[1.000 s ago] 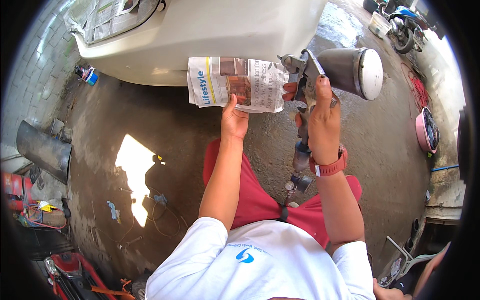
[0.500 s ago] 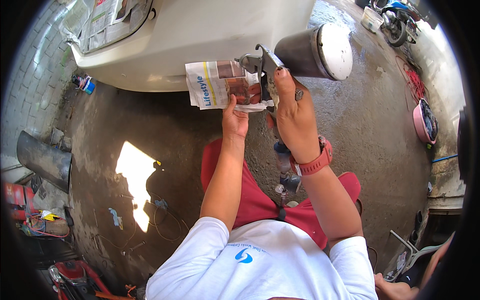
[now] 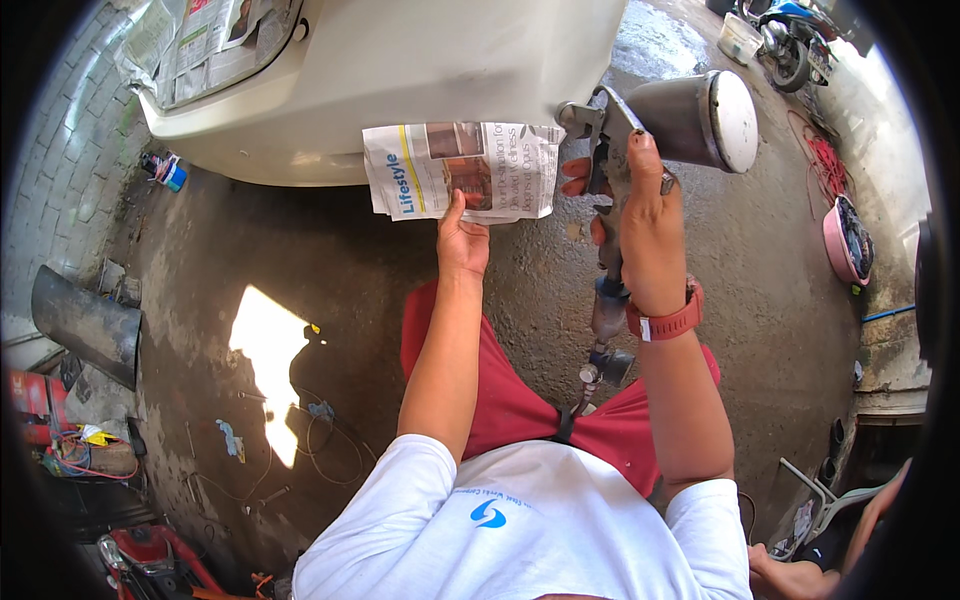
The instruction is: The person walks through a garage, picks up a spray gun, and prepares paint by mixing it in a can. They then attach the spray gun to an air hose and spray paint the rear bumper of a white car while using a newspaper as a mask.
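Observation:
My left hand (image 3: pixel 462 245) grips the lower edge of a folded newspaper (image 3: pixel 520 170), its thumb on the front and the fingers hidden behind. The sheet stands up against or just before the lower edge of a cream-coloured car body panel (image 3: pixel 450 70); whether it touches I cannot tell. To the right, my right hand (image 3: pixel 650 235) is wrapped round the handle of a spray gun (image 3: pixel 610 135). A dark metal cup with a whitish lid (image 3: pixel 735 120) sits on the gun, tilted to the right. Below the handle hang an air fitting and a small gauge (image 3: pixel 588 374).
Newspaper masking (image 3: pixel 225 45) covers part of the car at upper left. A paint can (image 3: pixel 172 175) and a dark curved panel (image 3: pixel 88 322) are at left. A thin hose (image 3: pixel 330 470) lies on the floor. At right are a pink basin (image 3: pixel 842 245) and another person's arm (image 3: pixel 800 580).
My right hand has moved right with the spray gun, away from the newspaper, uncovering its right part. My left hand and the newspaper have shifted slightly left.

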A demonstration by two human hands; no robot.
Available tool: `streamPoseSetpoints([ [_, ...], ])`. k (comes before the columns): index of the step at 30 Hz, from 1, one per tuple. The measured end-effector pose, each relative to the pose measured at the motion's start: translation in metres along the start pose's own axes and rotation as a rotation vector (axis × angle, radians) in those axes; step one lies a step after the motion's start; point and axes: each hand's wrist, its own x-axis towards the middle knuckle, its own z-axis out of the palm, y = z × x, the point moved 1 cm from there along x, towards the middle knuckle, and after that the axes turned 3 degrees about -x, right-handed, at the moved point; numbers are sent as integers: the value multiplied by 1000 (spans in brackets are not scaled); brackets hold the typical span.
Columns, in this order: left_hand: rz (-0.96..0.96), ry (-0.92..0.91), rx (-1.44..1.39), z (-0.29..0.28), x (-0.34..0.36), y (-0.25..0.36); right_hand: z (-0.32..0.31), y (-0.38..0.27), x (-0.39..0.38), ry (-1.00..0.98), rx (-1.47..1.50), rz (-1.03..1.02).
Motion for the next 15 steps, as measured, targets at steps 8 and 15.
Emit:
streamPoseSetpoints([
  [8, 6, -11, -19, 2, 0, 1, 6, -15, 6, -120, -35, 18],
  [15, 16, -27, -26, 0, 3, 0, 13, -22, 13, -182, -62, 61],
])
